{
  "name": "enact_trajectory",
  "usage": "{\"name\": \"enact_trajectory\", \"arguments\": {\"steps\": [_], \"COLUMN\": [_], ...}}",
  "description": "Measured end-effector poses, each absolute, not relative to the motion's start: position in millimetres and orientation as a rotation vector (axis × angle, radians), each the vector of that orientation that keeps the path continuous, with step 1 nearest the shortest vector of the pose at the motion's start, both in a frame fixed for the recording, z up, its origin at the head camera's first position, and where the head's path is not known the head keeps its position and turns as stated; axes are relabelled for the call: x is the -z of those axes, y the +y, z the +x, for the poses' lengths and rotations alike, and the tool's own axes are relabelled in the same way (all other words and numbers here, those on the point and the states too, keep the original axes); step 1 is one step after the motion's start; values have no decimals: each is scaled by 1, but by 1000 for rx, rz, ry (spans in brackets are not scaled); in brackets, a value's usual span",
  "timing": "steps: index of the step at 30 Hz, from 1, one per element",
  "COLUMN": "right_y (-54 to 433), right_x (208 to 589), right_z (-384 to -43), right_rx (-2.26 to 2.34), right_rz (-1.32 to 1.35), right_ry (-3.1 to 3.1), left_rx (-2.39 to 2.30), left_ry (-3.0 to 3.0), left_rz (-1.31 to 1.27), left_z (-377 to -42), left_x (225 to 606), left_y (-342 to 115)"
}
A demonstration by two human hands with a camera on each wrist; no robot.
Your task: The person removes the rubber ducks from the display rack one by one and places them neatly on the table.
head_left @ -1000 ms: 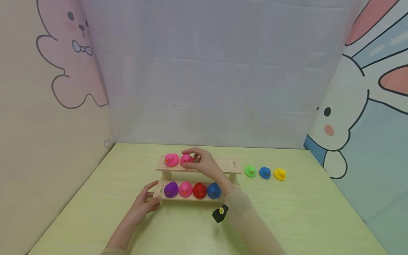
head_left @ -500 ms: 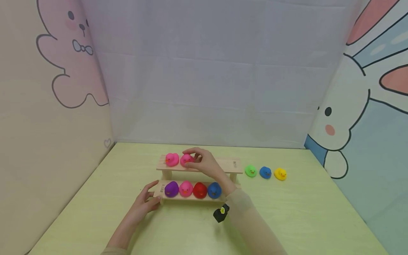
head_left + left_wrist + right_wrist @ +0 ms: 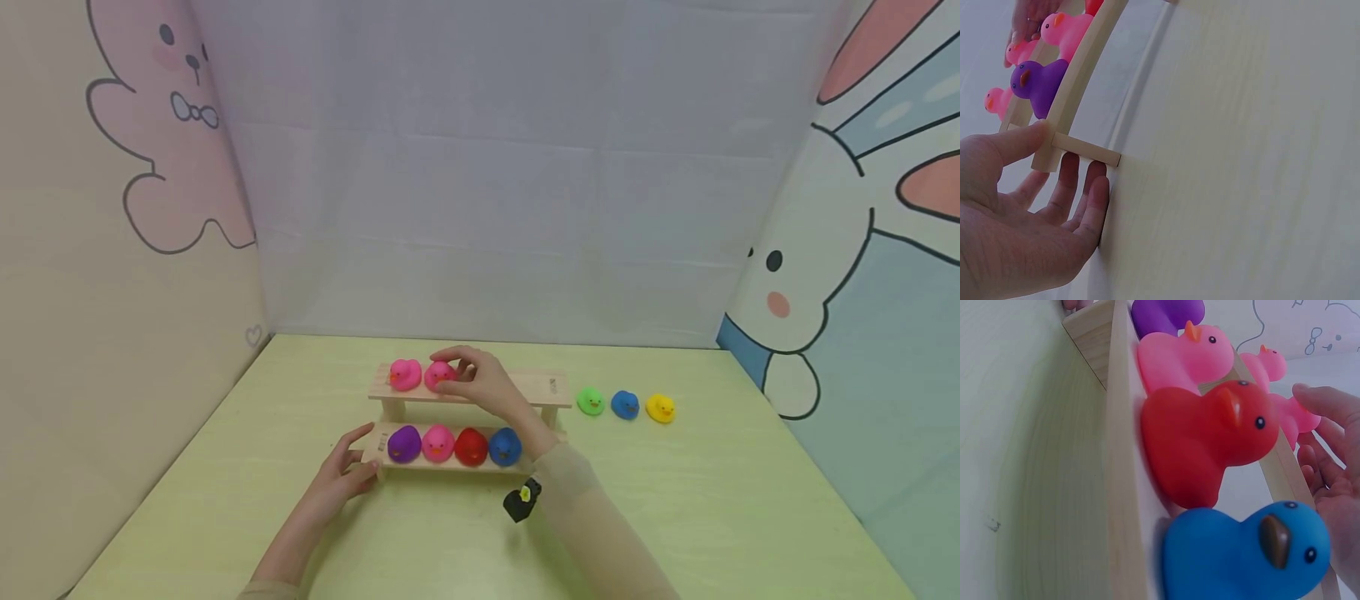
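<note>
A two-tier wooden rack [image 3: 536, 387] stands on the table. Its upper shelf carries two pink ducks. My right hand [image 3: 450, 372] curls its fingers round the right pink duck [image 3: 437, 376], seen in the right wrist view as the pink duck [image 3: 1297, 419] with my fingertips [image 3: 1325, 403] against it. The lower shelf holds a purple duck [image 3: 404, 443], a pink duck [image 3: 438, 442], a red duck [image 3: 471, 446] and a blue duck [image 3: 505, 447]. My left hand [image 3: 358, 457] rests against the lower shelf's left end; its thumb [image 3: 1019, 140] lies on the wood, with straight fingers beside the foot bar [image 3: 1085, 150].
A green duck [image 3: 590, 402], a blue duck [image 3: 624, 405] and a yellow duck [image 3: 660, 408] stand in a row on the yellow-green table [image 3: 712, 500], right of the rack. Cartoon-printed walls close in the left, back and right sides.
</note>
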State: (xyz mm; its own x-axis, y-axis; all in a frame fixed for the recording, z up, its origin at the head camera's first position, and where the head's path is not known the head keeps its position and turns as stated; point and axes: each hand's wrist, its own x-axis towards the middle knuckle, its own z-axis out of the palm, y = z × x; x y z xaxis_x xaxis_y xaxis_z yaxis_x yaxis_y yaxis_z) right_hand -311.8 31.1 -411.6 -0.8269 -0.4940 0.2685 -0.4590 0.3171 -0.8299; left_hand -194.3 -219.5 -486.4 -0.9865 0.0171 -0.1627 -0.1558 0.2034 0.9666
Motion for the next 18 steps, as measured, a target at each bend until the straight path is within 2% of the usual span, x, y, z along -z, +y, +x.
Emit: {"name": "enact_trajectory", "arguments": {"steps": [18], "right_y": [29], "right_x": [411], "right_z": [-309], "right_rx": [1647], "right_rz": [-888], "right_ry": [2514], "left_rx": [-1891], "left_ry": [2319], "left_rz": [-127], "left_z": [-192], "left_x": [486], "left_y": [-219]}}
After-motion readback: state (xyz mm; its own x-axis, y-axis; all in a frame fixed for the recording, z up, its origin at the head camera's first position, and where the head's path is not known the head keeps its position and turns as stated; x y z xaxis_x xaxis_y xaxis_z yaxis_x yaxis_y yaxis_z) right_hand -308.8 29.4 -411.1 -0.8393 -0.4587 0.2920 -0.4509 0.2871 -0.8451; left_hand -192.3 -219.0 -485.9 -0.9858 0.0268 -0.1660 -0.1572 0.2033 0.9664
